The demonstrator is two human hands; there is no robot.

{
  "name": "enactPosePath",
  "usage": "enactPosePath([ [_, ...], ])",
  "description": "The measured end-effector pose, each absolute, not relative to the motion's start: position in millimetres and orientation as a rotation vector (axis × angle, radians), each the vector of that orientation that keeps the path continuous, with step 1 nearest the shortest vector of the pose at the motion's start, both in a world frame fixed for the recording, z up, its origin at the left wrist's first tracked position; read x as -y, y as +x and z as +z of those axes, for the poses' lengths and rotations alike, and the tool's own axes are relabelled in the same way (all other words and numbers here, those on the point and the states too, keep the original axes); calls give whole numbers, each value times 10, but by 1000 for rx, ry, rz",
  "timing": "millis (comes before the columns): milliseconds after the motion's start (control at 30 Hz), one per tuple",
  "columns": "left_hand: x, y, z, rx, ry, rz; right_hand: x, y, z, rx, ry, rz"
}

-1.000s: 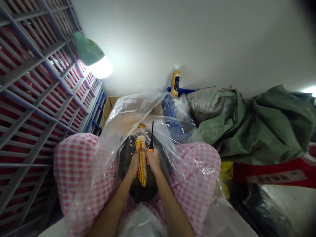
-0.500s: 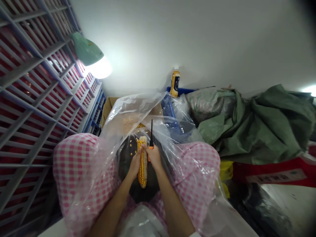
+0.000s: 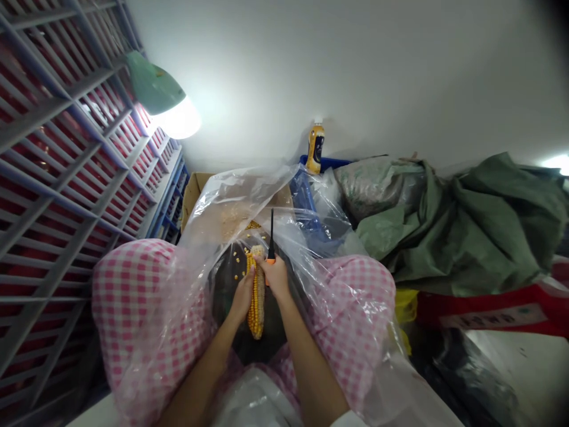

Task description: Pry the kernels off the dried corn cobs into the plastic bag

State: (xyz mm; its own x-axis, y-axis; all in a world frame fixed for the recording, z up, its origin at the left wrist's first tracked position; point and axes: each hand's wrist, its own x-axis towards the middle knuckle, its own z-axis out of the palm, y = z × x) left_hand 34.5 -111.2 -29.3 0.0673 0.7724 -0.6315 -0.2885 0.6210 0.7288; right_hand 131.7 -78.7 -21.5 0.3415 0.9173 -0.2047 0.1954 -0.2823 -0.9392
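Note:
A yellow corn cob (image 3: 256,296) stands lengthwise between my knees, partly stripped at its far end. My left hand (image 3: 242,295) is closed round the cob's left side. My right hand (image 3: 276,276) grips a tool with an orange handle and a thin black spike (image 3: 271,233) that points away from me, right beside the cob's tip. Loose kernels (image 3: 239,261) lie scattered on the clear plastic sheet (image 3: 231,207) draped over my lap and pink checked trousers (image 3: 133,296).
A cardboard box (image 3: 192,188) with kernels sits beyond the plastic. A yellow bottle (image 3: 316,147) stands on a blue crate by the wall. Green sacks (image 3: 444,219) pile up at the right, grey racks with red items (image 3: 66,154) at the left, a lamp (image 3: 162,101) above.
Both hands pushed the cob and spike slightly away from me. More loose kernels have come off near the cob's tip.

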Motion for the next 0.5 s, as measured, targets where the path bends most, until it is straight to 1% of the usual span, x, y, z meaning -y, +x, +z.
enactPosePath([
  [167,1111,333,-234,-1305,523,785,787,1325,-231,985,-1705,1034],
  [367,1105,336,-207,-1190,286,719,815,1362,-310,870,-1697,997],
  [500,1102,325,-228,-1250,377,723,813,1356,-272,902,-1650,1043],
])
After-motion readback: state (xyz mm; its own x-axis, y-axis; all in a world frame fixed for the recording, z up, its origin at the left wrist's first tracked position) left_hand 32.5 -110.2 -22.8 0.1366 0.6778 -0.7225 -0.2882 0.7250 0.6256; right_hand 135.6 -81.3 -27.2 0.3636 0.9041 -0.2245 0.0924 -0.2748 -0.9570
